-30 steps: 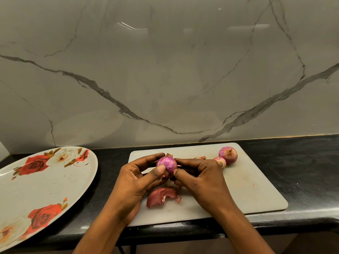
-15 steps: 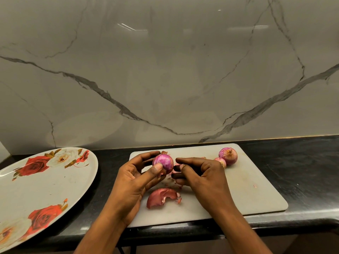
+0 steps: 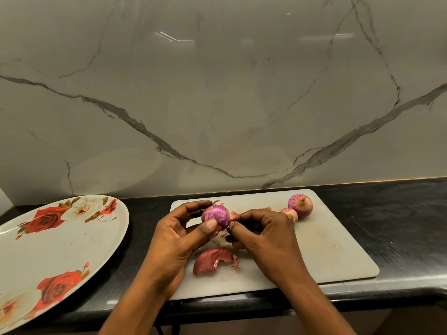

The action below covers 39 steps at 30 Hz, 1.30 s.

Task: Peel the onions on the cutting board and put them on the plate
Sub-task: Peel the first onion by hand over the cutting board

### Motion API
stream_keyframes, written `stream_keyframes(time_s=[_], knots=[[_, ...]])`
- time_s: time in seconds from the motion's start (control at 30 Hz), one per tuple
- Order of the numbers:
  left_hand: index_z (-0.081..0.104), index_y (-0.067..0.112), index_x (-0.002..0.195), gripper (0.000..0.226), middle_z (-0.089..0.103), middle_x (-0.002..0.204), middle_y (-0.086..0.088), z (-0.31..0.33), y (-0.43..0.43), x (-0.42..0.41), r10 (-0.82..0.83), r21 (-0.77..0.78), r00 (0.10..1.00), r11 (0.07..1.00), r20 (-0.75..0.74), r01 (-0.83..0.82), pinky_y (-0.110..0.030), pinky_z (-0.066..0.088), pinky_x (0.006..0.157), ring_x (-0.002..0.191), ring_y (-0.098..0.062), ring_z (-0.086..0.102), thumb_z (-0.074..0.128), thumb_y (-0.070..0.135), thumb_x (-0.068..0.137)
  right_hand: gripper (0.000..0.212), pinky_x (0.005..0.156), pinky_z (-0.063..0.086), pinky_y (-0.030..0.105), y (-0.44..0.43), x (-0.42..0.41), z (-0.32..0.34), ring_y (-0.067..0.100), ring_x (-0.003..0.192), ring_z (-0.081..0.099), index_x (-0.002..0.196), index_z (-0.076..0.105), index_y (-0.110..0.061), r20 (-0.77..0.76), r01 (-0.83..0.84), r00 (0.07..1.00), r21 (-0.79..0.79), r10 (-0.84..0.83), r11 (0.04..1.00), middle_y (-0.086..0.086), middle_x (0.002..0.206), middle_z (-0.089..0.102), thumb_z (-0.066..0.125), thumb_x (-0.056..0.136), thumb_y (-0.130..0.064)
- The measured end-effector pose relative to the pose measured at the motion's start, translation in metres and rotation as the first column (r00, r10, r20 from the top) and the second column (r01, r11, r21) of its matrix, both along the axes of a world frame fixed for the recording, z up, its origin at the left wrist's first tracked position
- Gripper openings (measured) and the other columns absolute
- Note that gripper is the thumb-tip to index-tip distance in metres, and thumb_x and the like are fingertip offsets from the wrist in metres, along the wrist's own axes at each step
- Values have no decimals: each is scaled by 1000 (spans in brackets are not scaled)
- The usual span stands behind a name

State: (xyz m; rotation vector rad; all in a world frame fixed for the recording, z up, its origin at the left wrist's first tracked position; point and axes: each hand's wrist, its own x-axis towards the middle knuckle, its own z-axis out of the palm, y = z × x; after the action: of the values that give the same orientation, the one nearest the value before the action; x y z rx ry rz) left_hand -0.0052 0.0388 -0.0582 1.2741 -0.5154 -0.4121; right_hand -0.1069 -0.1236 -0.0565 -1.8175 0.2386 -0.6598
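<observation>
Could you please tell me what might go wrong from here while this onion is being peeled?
The held onion rests only on fingertips of the left hand; a tug by the right hand could pop it loose. The two onions beside that hand might roll off the cutting board if nudged.

Left grip holds part-peeled onion over cutting board. Right grip pinches skin flap at its side. Loose peel on board. Two whole onions far right. Plate left on counter.
</observation>
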Motion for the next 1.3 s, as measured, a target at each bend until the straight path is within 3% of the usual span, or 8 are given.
stream_keyframes(time_s=[0.2, 0.37, 0.57, 0.73, 0.9, 1.1, 1.3], knots=[[70, 12, 129, 44, 75, 127, -10, 0, 0, 2, -31, -44, 997, 999, -65, 28, -39, 64, 91, 117, -32, 73, 72, 9, 85, 12, 74, 67, 40, -1, 1, 0, 13, 74, 79, 88, 80, -21, -8, 33, 999, 66, -33, 997, -4, 79, 80, 75, 92, -10], [69, 10, 131, 41, 74, 129, -12, 0, -1, 3, -54, -71, 994, 996, -94, 47, -37, 65, 88, 118, -34, 72, 65, 10, 90, 9, 74, 67, 37, -5, 3, -3, 12, 76, 79, 93, 81, -22, 7, 88, 996, 67, -89, 994, -5, 82, 80, 80, 89, -14], [71, 12, 130, 40, 75, 128, -9, -1, -2, 3, -44, -29, 997, 999, -64, 43, -40, 64, 90, 117, -32, 73, 66, 11, 90, 32, 78, 63, 21, -2, -1, 0, -2, 88, 76, 102, 79, -39, 12, 23, 1000, -14, -22, 1000, -20, 90, 79, 75, 92, -9], [71, 13, 132, 42, 74, 130, -9, -2, -1, 3, -36, 2, 998, 999, -54, 37, -48, 62, 95, 120, -32, 72, 68, 11, 90, 20, 83, 64, 28, 1, 0, 3, 2, 94, 77, 110, 81, -35, 25, -49, 998, 16, 49, 999, -18, 98, 80, 80, 91, -28], [71, 11, 132, 44, 74, 130, -11, -2, -1, 2, -59, 5, 997, 998, -54, 60, -49, 62, 95, 119, -34, 72, 69, 10, 88, 24, 81, 65, 29, 0, -2, 5, 4, 91, 78, 99, 78, -44, 54, -78, 996, 53, 75, 996, -19, 94, 81, 83, 87, -23], [70, 10, 134, 39, 72, 132, -16, -2, 2, 6, -88, -26, 990, 996, -112, 85, -46, 63, 92, 120, -39, 70, 63, 10, 96, 33, 75, 66, 34, -3, 0, 5, 17, 80, 80, 93, 83, -34, 49, -67, 997, 128, 61, 990, -5, 88, 82, 74, 92, -2], [70, 8, 133, 41, 72, 132, -16, -2, 0, 5, -83, -47, 990, 996, -114, 78, -45, 64, 91, 119, -39, 71, 66, 8, 92, 31, 73, 65, 29, -1, -1, 6, 16, 82, 80, 94, 81, -34, 51, -64, 997, 143, 57, 988, -6, 88, 82, 73, 94, -5]])
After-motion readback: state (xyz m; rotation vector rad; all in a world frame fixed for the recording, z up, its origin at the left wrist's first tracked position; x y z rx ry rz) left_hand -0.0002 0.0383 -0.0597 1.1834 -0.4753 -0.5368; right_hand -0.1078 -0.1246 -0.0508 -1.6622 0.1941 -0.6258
